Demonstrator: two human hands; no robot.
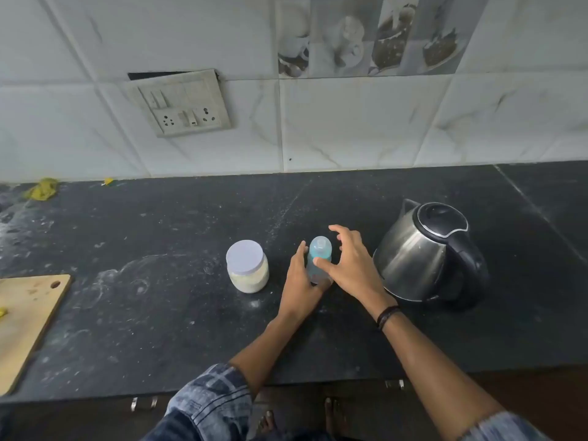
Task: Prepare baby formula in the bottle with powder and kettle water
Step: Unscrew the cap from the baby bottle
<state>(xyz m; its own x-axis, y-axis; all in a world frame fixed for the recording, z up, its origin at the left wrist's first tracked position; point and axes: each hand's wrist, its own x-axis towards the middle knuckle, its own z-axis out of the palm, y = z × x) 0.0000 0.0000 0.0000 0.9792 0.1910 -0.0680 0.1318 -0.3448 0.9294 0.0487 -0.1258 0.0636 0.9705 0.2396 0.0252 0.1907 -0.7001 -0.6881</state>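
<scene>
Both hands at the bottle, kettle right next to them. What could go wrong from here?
1. The bottle is slim and upright, and the left hand holds it only low down; the right hand working at its top may tip it.
2. The kettle stands close beside the right wrist; an elbow swing could knock it, perhaps with hot water inside.

The left hand (299,281) is set against the left side of the bottle (319,249), fingers running up that side, thumb curled across the bottle's lower front. It holds the bottle. The right hand (354,265) is just right of the bottle, thumb tip on the bottle's front, fingers spread and arched, clear of its cap. The left forearm (254,351) and right forearm (429,361) are bare and converge on the bottle from below. A dark band (386,316) circles the right wrist.
</scene>
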